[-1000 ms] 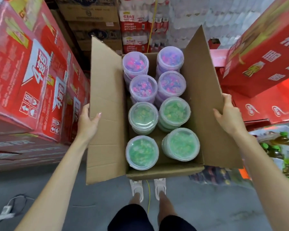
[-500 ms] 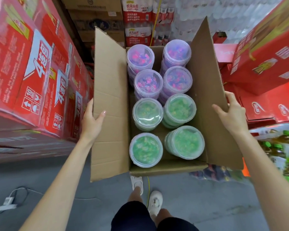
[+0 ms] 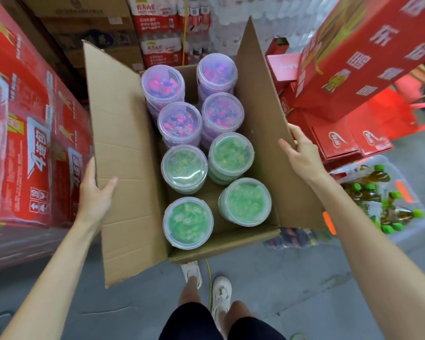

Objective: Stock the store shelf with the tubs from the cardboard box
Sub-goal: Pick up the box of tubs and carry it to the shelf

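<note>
Currently the box (image 3: 221,244) is held from both sides above the floor (image 3: 133,303) and a pair of white shoes (image 3: 221,290). The left flap (image 3: 123,133) is gripped at its outer edge by the left hand (image 3: 93,195), with the thumb laid on the inner face and the fingers hidden behind the card. The right flap (image 3: 260,119) is gripped likewise by the right hand (image 3: 302,158), thumb inside and fingers wrapped over the edge. Both flaps are stood up and splayed outward.

Eight lidded tubs are seen inside the box, set in two rows of four running away from the person. The purple tubs (image 3: 179,123) are placed at the far end and the green tubs (image 3: 188,222) at the near end. Further tubs are glimpsed beneath some of the upper ones. The near right green tub is tilted.

Red cartons (image 3: 22,143) are stacked just beside the box on either side, and water packs (image 3: 162,33) beyond it. Green-capped bottles (image 3: 378,192) in plastic wrap are seen at the right.
</note>
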`<state>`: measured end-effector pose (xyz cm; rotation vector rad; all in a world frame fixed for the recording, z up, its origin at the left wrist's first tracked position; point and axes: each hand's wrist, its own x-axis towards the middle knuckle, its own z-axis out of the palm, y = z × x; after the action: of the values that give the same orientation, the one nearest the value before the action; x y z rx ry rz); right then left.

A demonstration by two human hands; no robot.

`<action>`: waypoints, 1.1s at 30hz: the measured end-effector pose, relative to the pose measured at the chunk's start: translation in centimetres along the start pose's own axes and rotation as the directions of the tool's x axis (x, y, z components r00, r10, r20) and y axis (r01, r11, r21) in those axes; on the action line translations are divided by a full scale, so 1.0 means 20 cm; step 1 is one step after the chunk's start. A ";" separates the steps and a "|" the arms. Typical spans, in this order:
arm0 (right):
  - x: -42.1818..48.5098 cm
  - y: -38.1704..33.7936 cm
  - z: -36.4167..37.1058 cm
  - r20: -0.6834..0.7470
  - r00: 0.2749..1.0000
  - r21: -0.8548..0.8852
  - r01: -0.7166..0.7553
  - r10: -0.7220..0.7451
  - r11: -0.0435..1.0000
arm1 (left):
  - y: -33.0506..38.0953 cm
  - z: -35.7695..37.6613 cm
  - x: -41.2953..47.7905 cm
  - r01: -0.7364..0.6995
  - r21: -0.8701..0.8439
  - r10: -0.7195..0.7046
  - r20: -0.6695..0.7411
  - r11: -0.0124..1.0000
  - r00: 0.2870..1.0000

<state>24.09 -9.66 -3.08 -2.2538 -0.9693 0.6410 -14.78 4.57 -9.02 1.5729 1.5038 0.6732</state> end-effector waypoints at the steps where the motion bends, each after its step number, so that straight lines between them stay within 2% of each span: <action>1: 0.01 0.00 -0.01 0.013 1.000 -0.002 0.004 -0.004 1.000 | 0.00 0.00 0.00 -0.003 0.004 0.003 0.009 1.000 1.000; 5: 0.07 -0.02 -0.07 0.061 0.996 -0.045 -0.062 0.065 0.997 | -0.01 0.00 -0.01 0.009 0.023 -0.009 0.020 1.000 1.000; 7: 0.06 -0.04 -0.05 0.020 0.996 -0.070 -0.082 0.084 0.994 | -0.03 0.00 -0.01 0.029 0.035 -0.029 0.001 0.999 1.000; 10: 0.01 -0.03 0.00 -0.085 0.996 -0.135 -0.018 0.007 0.991 | -0.07 0.00 -0.01 0.001 0.057 0.001 -0.024 0.998 1.000; 16: 0.04 0.04 -0.07 -0.069 0.998 -0.134 -0.005 -0.004 0.991 | -0.07 0.00 -0.01 -0.009 0.108 0.013 -0.038 0.994 0.999; 20: 0.00 0.07 -0.07 -0.049 0.997 -0.093 0.054 -0.059 0.994 | 0.05 0.06 -0.11 -0.044 0.150 0.064 -0.132 0.988 0.989; 24: -0.11 0.13 -0.07 -0.023 0.989 -0.077 0.142 -0.144 0.987 | 0.10 0.13 -0.36 -0.041 0.187 0.081 -0.209 0.982 0.975; 28: -0.27 0.29 -0.12 0.067 0.970 -0.035 0.237 -0.235 0.971 | -0.03 0.12 -0.73 0.022 0.138 0.016 -0.264 0.990 0.964; 33: -0.47 0.41 -0.16 0.204 0.888 -0.039 0.428 -0.412 0.903 | -0.07 0.20 -1.30 0.141 0.070 -0.101 -0.401 0.988 0.910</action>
<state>24.31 -22.42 -4.61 -1.9758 -1.5512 0.6354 -15.75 -21.67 -7.86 1.4558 1.9422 0.8975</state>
